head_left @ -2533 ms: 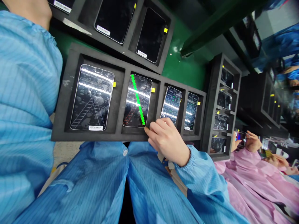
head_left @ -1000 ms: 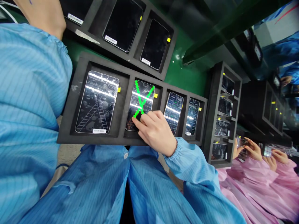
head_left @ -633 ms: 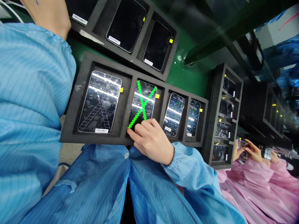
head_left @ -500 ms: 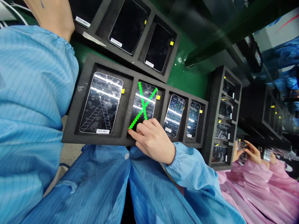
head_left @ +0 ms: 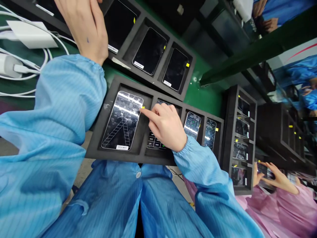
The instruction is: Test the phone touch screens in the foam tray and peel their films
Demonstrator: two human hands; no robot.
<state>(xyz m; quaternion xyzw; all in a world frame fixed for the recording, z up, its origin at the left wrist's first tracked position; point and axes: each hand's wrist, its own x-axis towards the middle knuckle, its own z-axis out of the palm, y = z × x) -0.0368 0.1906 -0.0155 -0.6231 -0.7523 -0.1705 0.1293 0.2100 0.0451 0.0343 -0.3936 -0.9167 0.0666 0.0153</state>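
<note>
My right hand (head_left: 167, 127) is over a dark foam tray (head_left: 99, 154), index finger stretched left and the other fingers curled. Its fingertip is at the right edge of the leftmost smartphone (head_left: 122, 124), by a yellow tab; whether it touches the glass I cannot tell. That screen shows a ladder-like pattern in an inverted V. Beneath the hand a second smartphone (head_left: 155, 143), partly hidden, displays a grid of buttons. Two more phones with grid screens lie to the right. My left hand (head_left: 86, 31) is over the upper tray (head_left: 127, 56), its fingers mostly cut off by the frame's top.
The upper tray holds dark-screened phones (head_left: 150, 51). White cables and a charger (head_left: 10, 66) lie on the green table at left. Another tray of phones (head_left: 225, 138) stands at right. Beyond it, a person in pink holds a phone, hands (head_left: 277, 178) visible.
My right hand has moved from the second phone's lower part toward the leftmost phone. The second phone's green cross has given way to a button grid. More of my left hand shows.
</note>
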